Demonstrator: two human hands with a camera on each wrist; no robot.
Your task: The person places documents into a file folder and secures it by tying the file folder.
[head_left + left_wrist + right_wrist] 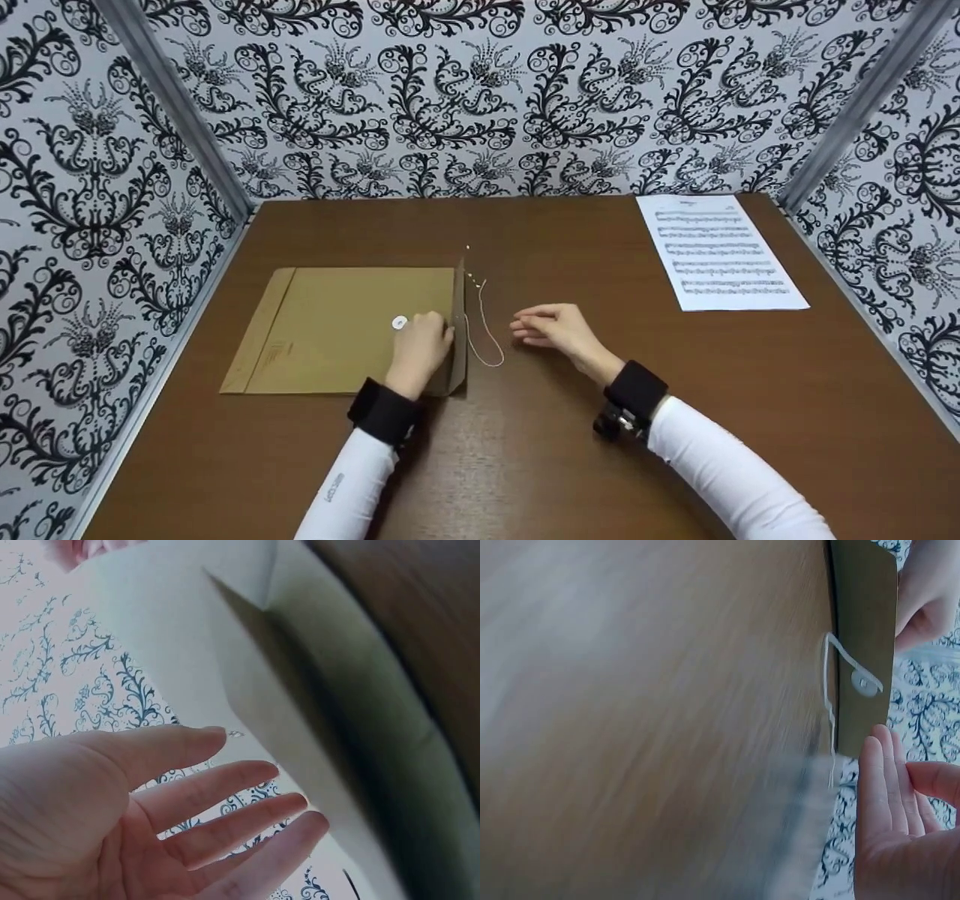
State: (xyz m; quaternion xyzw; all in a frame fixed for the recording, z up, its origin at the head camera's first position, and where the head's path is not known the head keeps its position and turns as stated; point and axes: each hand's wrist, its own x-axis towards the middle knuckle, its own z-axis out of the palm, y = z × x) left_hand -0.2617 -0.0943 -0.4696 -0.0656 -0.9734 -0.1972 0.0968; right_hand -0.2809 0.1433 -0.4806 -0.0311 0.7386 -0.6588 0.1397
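Observation:
A brown string-tie envelope (337,300) lies on the table, its flap (459,330) standing up at the right end. My left hand (424,345) is over the envelope, next to a white paper button (400,322). In the left wrist view its fingers (240,799) are extended and spread, fingertips right at the edge of the paper. My right hand (555,328) hovers right of the flap, fingers extended together and holding nothing. On the flap's outer face, the right wrist view shows a second button (865,682) with a white string (827,682) hanging from it.
A sheet of printed music (724,251) lies at the back right of the brown table (540,465). Patterned wall panels (480,97) enclose the table at the back and both sides. Both wrists wear black bands (636,388).

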